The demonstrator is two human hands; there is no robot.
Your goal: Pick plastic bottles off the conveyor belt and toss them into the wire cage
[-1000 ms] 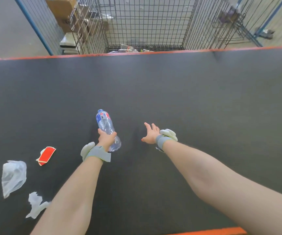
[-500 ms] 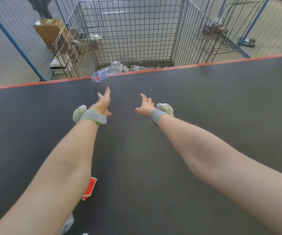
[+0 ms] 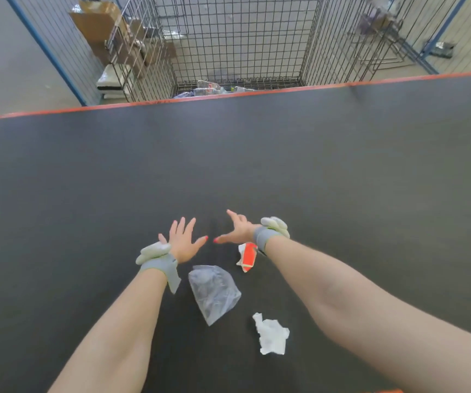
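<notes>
left hand [image 3: 183, 242] and right hand [image 3: 238, 232] hover empty between picks, fingers [image 3: 182, 225] spread; only a bag [image 3: 214, 293] just behind them, so find a bottle.

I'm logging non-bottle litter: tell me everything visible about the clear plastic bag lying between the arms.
The clear plastic bag is thin see-through film, crumpled and wrinkled, tapering to a point at its near end. It lies on the dark conveyor belt between the two forearms, just nearer than the left hand. Neither hand touches it; only the belt does. Contents cannot be told.
</notes>
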